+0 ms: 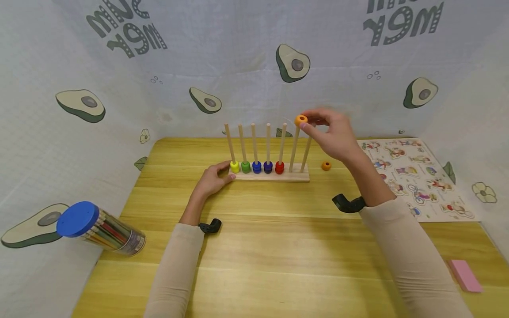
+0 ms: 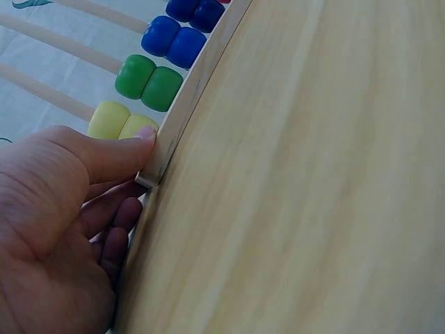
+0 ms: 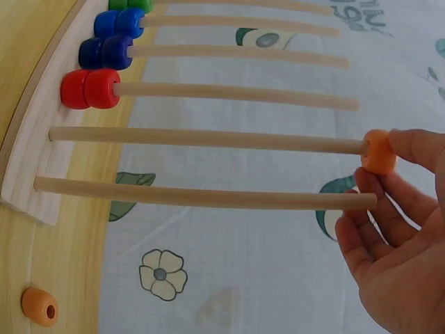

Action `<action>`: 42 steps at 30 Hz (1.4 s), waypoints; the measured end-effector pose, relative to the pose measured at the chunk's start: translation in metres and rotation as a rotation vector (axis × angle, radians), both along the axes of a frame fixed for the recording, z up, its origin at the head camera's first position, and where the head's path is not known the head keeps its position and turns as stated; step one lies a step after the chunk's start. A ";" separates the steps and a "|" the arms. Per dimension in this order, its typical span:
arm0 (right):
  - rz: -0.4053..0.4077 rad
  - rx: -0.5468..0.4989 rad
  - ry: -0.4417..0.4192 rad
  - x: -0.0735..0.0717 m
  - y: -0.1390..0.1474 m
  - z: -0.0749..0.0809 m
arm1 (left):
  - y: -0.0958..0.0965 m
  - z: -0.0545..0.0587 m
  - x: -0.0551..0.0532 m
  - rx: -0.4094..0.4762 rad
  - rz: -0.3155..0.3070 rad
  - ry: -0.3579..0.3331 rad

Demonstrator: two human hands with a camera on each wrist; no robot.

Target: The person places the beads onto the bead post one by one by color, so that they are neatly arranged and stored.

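A wooden bead stand (image 1: 270, 176) has a row of upright pegs. Pairs of yellow (image 1: 235, 167), green (image 1: 245, 167), blue (image 1: 256, 167), dark blue (image 1: 268, 167) and red beads (image 1: 279, 168) sit at the bottom of the first pegs; the two rightmost pegs are bare below. My left hand (image 1: 210, 180) grips the stand's left end, thumb on the base beside the yellow beads. Between thumb and fingers, my right hand (image 1: 334, 134) pinches an orange bead (image 3: 379, 154) at the tip of the second peg from the right. Another orange bead (image 1: 324, 168) lies right of the stand.
A picture board (image 1: 401, 176) with small figures lies at the right. Near the right front edge is a pink block (image 1: 466, 276). A blue-lidded tub of pencils (image 1: 111, 232) is at the left. Patterned cloth (image 1: 238, 66) hangs behind the wooden table (image 1: 262, 265).
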State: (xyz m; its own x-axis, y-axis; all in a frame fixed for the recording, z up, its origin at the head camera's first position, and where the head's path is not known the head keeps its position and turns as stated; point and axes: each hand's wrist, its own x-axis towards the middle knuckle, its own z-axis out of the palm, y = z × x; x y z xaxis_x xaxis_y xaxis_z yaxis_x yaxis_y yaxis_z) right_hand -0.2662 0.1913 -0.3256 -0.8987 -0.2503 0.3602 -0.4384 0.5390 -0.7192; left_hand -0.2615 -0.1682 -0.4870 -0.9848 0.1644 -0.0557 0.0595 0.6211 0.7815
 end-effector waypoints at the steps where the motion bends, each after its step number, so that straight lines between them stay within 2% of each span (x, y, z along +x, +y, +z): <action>1: -0.002 0.004 -0.008 0.000 -0.001 0.000 | 0.000 0.000 0.000 0.001 -0.001 0.002; 14: -0.017 0.083 -0.055 0.001 -0.003 0.000 | 0.003 0.002 0.000 0.003 -0.006 0.003; 27: -0.019 0.091 -0.057 0.001 0.007 0.000 | 0.003 0.001 -0.001 -0.011 0.000 -0.002; 34: -0.019 0.055 -0.027 0.005 0.015 0.000 | 0.002 0.001 0.000 0.003 0.005 -0.006; 42: -0.058 0.019 -0.044 0.016 0.034 -0.003 | 0.002 0.001 0.000 0.000 0.001 0.000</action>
